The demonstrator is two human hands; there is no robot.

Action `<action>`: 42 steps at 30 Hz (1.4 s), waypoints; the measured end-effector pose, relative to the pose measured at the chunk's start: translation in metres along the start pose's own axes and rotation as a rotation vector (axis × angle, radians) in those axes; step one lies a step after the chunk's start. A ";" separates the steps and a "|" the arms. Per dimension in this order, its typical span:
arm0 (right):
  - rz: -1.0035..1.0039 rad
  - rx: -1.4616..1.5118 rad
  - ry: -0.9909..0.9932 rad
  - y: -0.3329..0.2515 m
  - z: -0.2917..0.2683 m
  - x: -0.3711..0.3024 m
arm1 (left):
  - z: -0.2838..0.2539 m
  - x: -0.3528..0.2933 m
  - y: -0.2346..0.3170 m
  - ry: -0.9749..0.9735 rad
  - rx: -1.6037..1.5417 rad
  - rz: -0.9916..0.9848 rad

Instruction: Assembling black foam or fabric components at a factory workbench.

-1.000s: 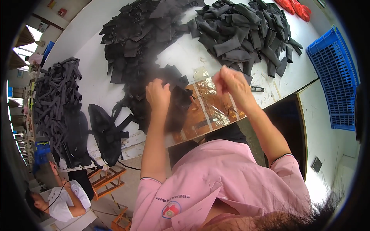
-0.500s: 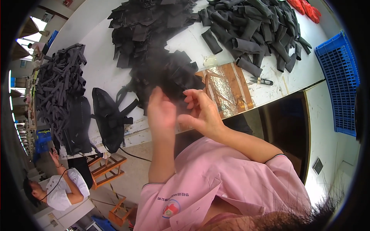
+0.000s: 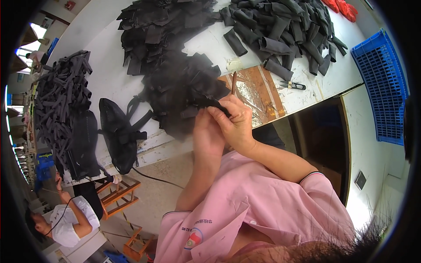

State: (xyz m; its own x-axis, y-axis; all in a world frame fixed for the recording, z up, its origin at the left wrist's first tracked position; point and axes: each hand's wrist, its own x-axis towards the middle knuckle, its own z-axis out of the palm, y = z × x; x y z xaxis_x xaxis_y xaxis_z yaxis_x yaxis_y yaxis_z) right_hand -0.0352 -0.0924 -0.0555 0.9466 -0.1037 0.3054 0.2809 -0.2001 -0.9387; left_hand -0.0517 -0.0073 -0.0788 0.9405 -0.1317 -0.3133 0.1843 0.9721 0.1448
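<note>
My right hand (image 3: 237, 123) is closed on a small black fabric piece (image 3: 212, 104), thumb pressed over its edge. A slim brown stick (image 3: 234, 83) juts up from behind its fingers; whether they hold it, I cannot tell. Against it, my left hand (image 3: 209, 135) is closed at the near edge of the same piece, its fingertips partly hidden. Just beyond both hands lies a loose heap of flat black fabric pieces (image 3: 175, 83). A brown board (image 3: 268, 94) covered with clear film sits to the right of the heap.
Rolled black fabric tubes (image 3: 280, 30) pile up at the far right, with thread snips (image 3: 293, 85) nearer me. Narrow black strips (image 3: 63, 101) and a black bag-like item (image 3: 115, 136) lie left. A blue crate (image 3: 380, 87) stands right. Another person (image 3: 72, 219) sits at lower left.
My hands have come together, the left moving right, and now grip a black fabric piece. The brown stick now points up above my right hand. The whole view has shifted slightly.
</note>
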 end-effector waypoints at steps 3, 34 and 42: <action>-0.015 -0.062 -0.006 0.000 -0.008 0.004 | 0.006 -0.011 -0.003 0.237 0.423 0.158; -0.297 -0.470 -0.192 0.014 -0.038 0.013 | 0.034 -0.011 0.008 0.157 0.987 0.331; 0.964 0.873 -0.470 0.008 -0.047 0.008 | 0.014 -0.004 0.007 0.058 1.258 0.513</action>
State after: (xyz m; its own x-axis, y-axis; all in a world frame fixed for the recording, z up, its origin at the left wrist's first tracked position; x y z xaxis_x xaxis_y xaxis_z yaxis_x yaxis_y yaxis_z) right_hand -0.0322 -0.1404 -0.0533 0.7366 0.5192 -0.4334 -0.6667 0.4496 -0.5945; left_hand -0.0502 -0.0028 -0.0638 0.9740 0.2267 0.0000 -0.0167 0.0717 0.9973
